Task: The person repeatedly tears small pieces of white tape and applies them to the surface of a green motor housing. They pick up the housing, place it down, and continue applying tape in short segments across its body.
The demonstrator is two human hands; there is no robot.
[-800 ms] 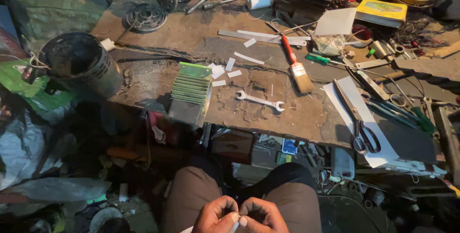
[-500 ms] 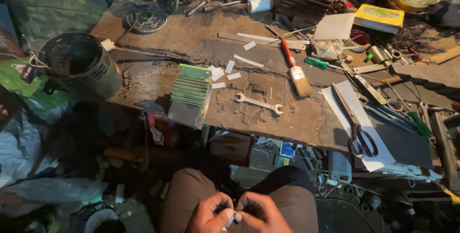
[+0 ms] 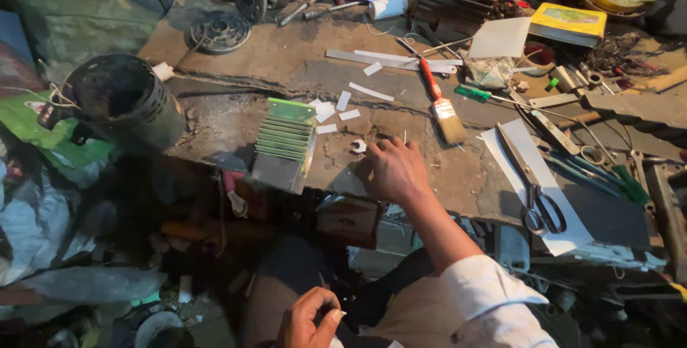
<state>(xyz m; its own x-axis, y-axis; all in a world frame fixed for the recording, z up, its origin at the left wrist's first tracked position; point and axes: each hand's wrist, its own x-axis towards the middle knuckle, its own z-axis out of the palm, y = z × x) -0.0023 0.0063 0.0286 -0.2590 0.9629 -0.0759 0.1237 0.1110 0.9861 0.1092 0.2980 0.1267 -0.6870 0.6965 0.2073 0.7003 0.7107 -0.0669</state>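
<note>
A: Right hand (image 3: 392, 170) is lying palm down on the desk (image 3: 286, 69), over a small wrench (image 3: 359, 147). Only the wrench's open end is showing, poking out past the fingers (image 3: 411, 149).

B: Is it gripping the wrench?

A: Cannot tell. The fingers are curled over the shank, but whether they are clenching it or just resting on it is hidden under the hand.

B: And the left hand (image 3: 309, 317)?

A: It is sitting low over the lap, fingers pinching a small white slip (image 3: 336, 313), likely one of the same kind as the white strips (image 3: 345, 104) lying on the desk beyond the wrench.

B: Why there?

A: A guess: the slip is being kept out of the way while the other hand is working at the desk.

B: How is the wrench looking?

A: Pale bare metal, flat on the rusty top, jaw end pointing away to the left. It is lying between a green ribbed stack (image 3: 285, 140) and a paintbrush (image 3: 442, 106) with a red handle.

B: Anything else near?

A: Scissors (image 3: 533, 190) are lying on a white sheet (image 3: 533, 176) to the right, well apart from the hand. A dark can (image 3: 125, 101) is standing at the left edge.
</note>
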